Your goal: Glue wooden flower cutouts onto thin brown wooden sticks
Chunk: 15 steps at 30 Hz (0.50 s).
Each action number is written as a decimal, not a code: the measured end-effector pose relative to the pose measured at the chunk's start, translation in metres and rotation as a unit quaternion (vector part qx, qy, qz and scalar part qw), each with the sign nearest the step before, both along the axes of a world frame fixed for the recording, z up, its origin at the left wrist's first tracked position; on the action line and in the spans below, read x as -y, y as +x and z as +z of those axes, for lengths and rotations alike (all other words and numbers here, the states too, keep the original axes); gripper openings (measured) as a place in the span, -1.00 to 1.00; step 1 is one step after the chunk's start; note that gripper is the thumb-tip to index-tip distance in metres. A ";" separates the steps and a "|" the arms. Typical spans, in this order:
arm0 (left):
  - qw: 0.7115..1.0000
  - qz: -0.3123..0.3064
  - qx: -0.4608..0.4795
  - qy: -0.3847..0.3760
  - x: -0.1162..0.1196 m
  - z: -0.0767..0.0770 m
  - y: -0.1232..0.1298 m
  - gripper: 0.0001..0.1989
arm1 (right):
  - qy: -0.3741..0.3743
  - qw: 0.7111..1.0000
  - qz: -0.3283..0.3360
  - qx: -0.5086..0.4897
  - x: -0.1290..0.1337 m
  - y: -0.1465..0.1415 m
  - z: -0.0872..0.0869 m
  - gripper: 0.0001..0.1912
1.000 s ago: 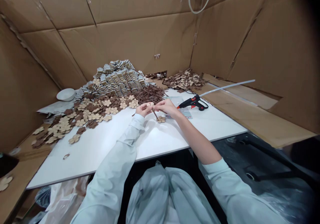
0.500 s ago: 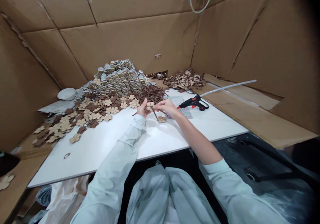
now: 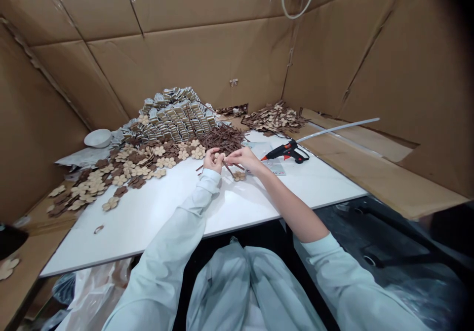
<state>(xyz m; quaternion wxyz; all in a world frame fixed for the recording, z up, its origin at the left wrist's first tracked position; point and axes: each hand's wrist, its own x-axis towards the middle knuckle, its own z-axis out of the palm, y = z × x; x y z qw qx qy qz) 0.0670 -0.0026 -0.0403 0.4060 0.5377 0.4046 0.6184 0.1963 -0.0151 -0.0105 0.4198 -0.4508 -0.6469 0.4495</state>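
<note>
Matt wood and card around a smooth white desk

The wooden flower cut-outs [image 3: 169, 163] and thin brown sticks [image 3: 222, 138] look matt and dry; the desk [image 3: 148, 227] is smooth white laminate with a soft sheen. The glue gun [image 3: 287, 151] is glossy black and red plastic, the walls are rough cardboard [image 3: 185, 59], the packets crinkled silver foil [image 3: 170, 116], the sleeve [image 3: 166, 252] pale cloth.

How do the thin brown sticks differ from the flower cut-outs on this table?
The thin brown sticks are long and narrow; the flower cut-outs are broad with rounded petals. The sticks are all dark brown, the flowers pale or dark. The sticks form one tight heap, the flowers a wider spread. Both lie loose.
</note>
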 end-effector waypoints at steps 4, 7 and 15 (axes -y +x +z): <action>0.999 0.022 0.000 0.047 0.004 0.001 0.001 -0.69 | -0.010 1.000 0.003 -0.017 0.001 -0.001 0.000 -0.70; 0.999 0.005 0.014 0.041 0.004 0.003 0.001 -0.65 | -0.011 0.999 0.005 -0.030 0.001 -0.001 0.000 -0.70; 0.976 -0.105 0.094 -0.167 -0.007 0.018 -0.003 -0.52 | 0.003 0.999 -0.024 -0.026 -0.003 0.004 -0.001 -0.70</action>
